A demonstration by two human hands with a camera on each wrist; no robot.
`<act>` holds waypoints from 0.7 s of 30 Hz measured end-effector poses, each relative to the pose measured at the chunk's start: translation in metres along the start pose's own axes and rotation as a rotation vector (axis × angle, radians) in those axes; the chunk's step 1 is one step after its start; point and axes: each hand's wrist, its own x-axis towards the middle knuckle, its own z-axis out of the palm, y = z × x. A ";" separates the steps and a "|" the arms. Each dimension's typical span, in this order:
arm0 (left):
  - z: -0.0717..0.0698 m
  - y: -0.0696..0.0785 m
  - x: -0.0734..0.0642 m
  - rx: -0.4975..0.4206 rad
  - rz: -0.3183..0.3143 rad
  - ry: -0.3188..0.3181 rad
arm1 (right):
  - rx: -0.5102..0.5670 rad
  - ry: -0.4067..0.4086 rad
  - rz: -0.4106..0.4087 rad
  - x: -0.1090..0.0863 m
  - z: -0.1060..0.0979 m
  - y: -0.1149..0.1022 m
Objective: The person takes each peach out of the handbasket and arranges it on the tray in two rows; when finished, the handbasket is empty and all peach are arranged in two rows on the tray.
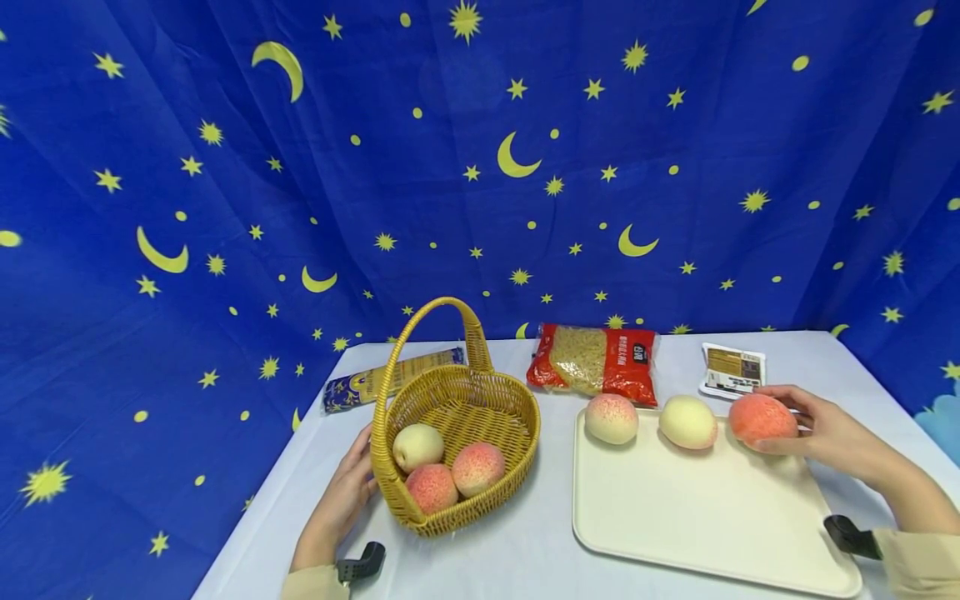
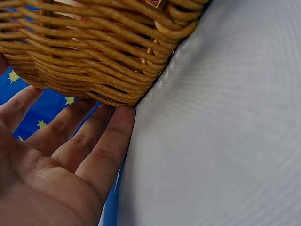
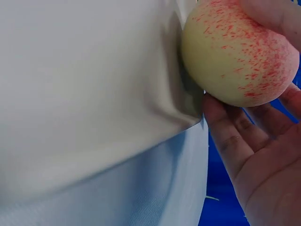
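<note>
Three peaches (image 1: 432, 489) in basket (image 1: 476, 417); my left hand (image 1: 347, 493) lays extended fingers against its side, no clasp; hard push could tip it, I judge. Farther, my right hand (image 1: 838, 432) grips red peach (image 1: 759, 418) at far right corner of tray (image 1: 697, 508); slack thumb might let it roll off.

Peach (image 1: 761, 417), one: rounded, coral red on one side, pale yellow with red flecks on another; held in the right hand (image 1: 828, 429) at the far right corner of a cream tray (image 1: 675, 508). Basket (image 1: 472, 421), one: golden-brown wicker, arched handle, standing upright; left hand (image 1: 347, 487) touching its left side; contents, one pale fruit (image 1: 418, 447), two red-flecked fruits (image 1: 477, 469).
</note>
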 end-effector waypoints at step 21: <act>0.000 0.000 0.000 0.002 0.010 -0.005 | -0.045 -0.062 0.021 0.000 -0.005 -0.007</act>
